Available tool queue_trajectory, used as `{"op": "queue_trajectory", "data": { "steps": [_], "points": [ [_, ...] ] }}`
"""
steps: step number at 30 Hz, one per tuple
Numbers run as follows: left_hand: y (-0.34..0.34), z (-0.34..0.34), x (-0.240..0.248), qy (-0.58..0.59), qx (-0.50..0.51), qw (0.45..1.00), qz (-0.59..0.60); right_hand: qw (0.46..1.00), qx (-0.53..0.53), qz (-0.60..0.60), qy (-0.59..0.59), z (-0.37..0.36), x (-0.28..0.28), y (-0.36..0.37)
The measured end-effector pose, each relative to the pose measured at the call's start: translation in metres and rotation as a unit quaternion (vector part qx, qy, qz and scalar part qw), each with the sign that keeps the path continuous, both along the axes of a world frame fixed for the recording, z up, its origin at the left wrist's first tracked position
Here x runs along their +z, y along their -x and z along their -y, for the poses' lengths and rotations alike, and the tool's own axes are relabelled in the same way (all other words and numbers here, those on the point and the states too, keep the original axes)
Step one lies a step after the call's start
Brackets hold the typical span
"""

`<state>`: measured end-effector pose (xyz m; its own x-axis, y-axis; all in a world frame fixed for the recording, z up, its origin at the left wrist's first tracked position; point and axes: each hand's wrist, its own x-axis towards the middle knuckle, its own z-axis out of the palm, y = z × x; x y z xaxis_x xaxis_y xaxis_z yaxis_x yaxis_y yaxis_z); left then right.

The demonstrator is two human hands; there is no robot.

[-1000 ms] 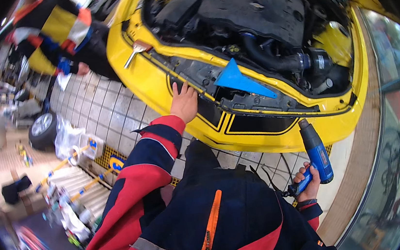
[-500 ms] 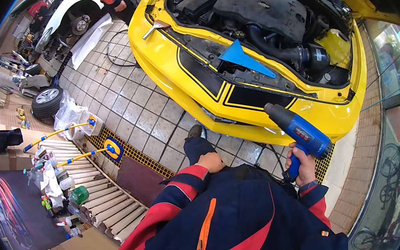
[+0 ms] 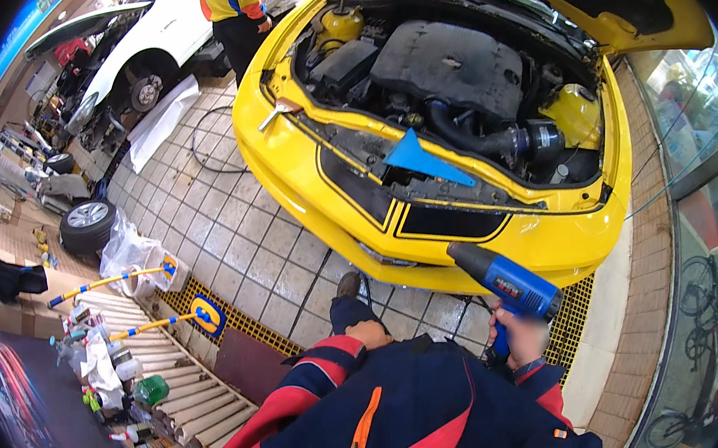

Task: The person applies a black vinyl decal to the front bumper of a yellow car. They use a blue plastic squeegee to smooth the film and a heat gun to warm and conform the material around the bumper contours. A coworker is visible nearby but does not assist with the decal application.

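Blue heat gun in right hand, fingers wrapped round the handle, nozzle ahead-left of that hand toward the yellow car. Left hand at the leg, fingers mostly hidden, can't tell how open or if holding anything. Ahead of both hands, blue triangular scraper on the car's front.

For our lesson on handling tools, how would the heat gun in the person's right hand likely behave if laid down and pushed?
The heat gun has a rounded body, so it would probably rock a little, though the handle should stop it rolling far. Its hard-looking casing suggests it is stiff.
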<state>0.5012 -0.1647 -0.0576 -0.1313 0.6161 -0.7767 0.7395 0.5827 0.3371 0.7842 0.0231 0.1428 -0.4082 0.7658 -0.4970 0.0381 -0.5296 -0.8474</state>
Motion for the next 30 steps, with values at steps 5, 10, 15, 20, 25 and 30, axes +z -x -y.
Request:
{"op": "queue_trajectory", "data": {
  "steps": [5,10,15,20,25,30],
  "points": [
    [0.041,-0.019,0.000,0.012,-0.078,0.997,-0.009,0.999,-0.023,-0.033,-0.011,0.001,0.002,0.023],
    [0.119,-0.123,0.008,0.043,0.200,0.935,0.289,0.996,-0.079,-0.033,-0.015,-0.001,0.005,0.055],
    [0.176,-0.277,0.051,-0.431,-0.001,0.899,-0.080,0.983,-0.172,0.070,-0.005,-0.004,0.007,0.078],
    [0.189,-0.370,0.090,-0.479,-0.108,0.859,-0.142,0.969,-0.248,0.021,-0.007,0.018,0.035,0.082],
    [0.181,-0.408,0.085,-0.407,-0.232,0.877,-0.103,0.953,-0.298,0.046,-0.016,0.046,0.054,0.082],
    [0.176,-0.430,0.062,-0.359,-0.285,0.877,-0.146,0.932,-0.360,0.036,-0.034,0.068,0.053,0.069]
  ]
}}
